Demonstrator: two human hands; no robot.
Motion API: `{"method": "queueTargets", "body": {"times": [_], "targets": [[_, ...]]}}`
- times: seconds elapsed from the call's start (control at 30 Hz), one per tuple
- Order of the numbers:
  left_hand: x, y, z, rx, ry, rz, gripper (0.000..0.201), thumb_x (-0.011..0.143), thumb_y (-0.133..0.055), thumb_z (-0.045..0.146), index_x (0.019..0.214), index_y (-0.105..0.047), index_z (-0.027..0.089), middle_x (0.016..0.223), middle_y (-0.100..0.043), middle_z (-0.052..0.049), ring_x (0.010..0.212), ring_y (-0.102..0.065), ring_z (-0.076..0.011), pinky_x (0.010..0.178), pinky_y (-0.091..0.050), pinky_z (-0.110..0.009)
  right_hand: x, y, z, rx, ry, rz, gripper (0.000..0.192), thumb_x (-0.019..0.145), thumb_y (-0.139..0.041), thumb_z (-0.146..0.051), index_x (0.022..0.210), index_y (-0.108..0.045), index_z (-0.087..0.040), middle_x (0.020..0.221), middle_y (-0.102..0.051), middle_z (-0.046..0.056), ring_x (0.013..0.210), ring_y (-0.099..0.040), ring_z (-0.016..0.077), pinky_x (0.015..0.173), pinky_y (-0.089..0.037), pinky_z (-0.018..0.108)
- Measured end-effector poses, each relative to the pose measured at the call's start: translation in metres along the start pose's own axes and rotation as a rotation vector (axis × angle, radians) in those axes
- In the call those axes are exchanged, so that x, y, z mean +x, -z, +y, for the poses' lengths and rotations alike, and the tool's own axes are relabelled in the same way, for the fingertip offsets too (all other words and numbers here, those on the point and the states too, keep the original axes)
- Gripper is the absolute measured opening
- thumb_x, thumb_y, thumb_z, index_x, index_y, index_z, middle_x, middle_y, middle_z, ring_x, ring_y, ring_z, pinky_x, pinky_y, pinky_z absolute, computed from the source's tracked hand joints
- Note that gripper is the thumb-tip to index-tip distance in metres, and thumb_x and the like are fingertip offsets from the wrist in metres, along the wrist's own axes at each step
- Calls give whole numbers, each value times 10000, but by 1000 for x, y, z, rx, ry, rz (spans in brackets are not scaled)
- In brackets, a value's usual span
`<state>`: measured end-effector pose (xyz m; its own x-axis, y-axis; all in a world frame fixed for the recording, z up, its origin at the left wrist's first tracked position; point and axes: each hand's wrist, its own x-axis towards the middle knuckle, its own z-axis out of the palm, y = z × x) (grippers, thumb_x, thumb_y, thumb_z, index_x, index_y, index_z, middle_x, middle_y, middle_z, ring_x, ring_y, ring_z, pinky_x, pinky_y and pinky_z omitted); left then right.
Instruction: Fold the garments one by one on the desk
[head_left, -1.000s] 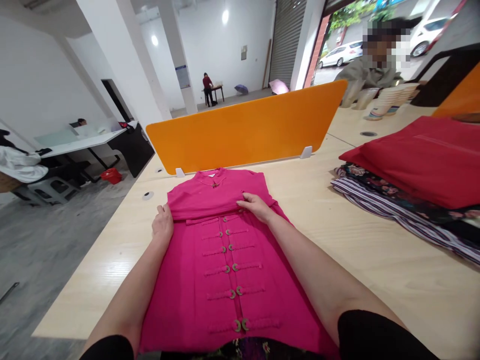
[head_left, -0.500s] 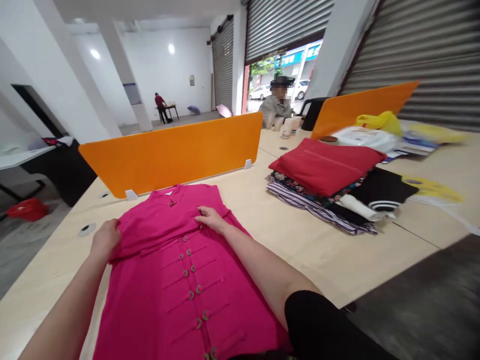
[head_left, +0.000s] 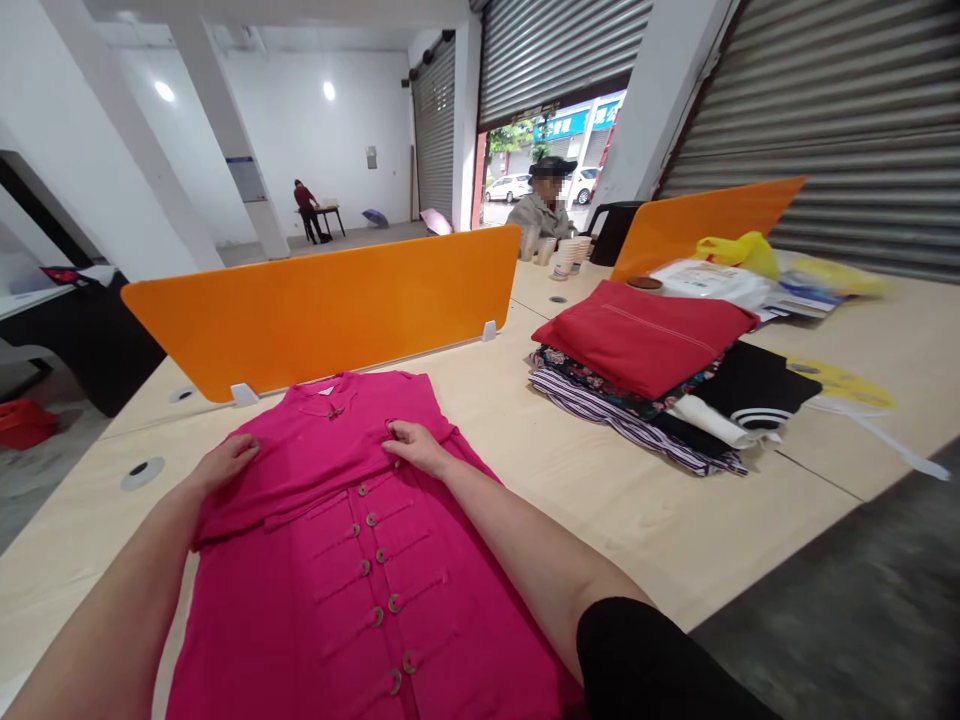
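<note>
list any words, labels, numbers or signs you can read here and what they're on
None can be read.
Blue shop sign outside the open shutter: pale characters, too small and blurred.
Wall notice on the white pillar: blurred.
White neck label in the pink garment: no legible print.

orange divider point(head_left: 330, 310), folded clothes pile point(head_left: 645, 375), seated person point(head_left: 541, 207)

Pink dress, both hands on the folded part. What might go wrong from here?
1. The left hand and right hand press only the upper fold of the pink dress; the fold may slip or crease unevenly.
2. The row of buttons lies just below the fold and might snag.
3. The clothes pile sits close by; a sweeping sleeve may disturb it.
</note>
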<state>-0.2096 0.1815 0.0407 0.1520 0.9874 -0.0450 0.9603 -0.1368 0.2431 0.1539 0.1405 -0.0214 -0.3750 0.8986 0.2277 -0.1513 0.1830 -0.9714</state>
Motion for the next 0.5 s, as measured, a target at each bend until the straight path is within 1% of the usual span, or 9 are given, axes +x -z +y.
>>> {"method": "queueTargets", "body": {"times": [0.13,0.2,0.27,0.33,0.37,0.43,0.5], "targets": [[-10,6,-1,30,110,80,326,874,-293,489,848,-497,237,895,-666,-6,887,-621,-181,815,-463,-231,0,0,1,-14,0,16,152,670,-620,-266,713,-484,-211,603,-420,-74,512,-442,81,452,-466,196],[-14,8,-2,99,161,67,271,915,-289,423,890,-485,237,888,-658,15,866,-609,-155,781,-442,-210,1,0,3,-20,-9,28,156,666,-621,-267,705,-480,-214,595,-412,-73,510,-437,82,451,-453,191],[-16,11,-2,195,236,51,291,945,-267,430,970,-490,245,946,-662,14,854,-599,-160,760,-431,-228,2,-1,5,-30,7,45,121,677,-603,-264,722,-502,-214,613,-447,-63,532,-452,89,474,-442,192],[-20,13,-1,300,310,71,369,960,-206,475,1036,-493,256,1056,-654,-5,842,-593,-189,734,-433,-273,3,-2,8,-58,58,99,104,694,-575,-241,791,-553,-211,651,-494,-48,594,-487,104,550,-451,207],[-22,12,0,345,339,90,412,963,-168,487,1047,-498,254,1106,-641,-18,840,-592,-204,723,-435,-296,4,-2,9,-92,83,139,152,699,-566,-223,850,-581,-209,658,-498,-46,616,-492,108,591,-452,218],[-26,7,1,392,371,120,479,963,-124,500,1043,-514,233,1170,-610,-45,853,-595,-225,712,-442,-323,4,-2,10,-195,101,204,303,700,-560,-183,998,-613,-202,622,-450,-59,603,-462,109,630,-436,234],[-28,-1,1,384,402,148,524,957,-120,522,1048,-525,203,1183,-590,-74,870,-603,-232,713,-453,-327,4,-1,10,-308,96,215,458,702,-558,-155,1157,-599,-192,574,-368,-80,544,-396,104,615,-412,242]]}}
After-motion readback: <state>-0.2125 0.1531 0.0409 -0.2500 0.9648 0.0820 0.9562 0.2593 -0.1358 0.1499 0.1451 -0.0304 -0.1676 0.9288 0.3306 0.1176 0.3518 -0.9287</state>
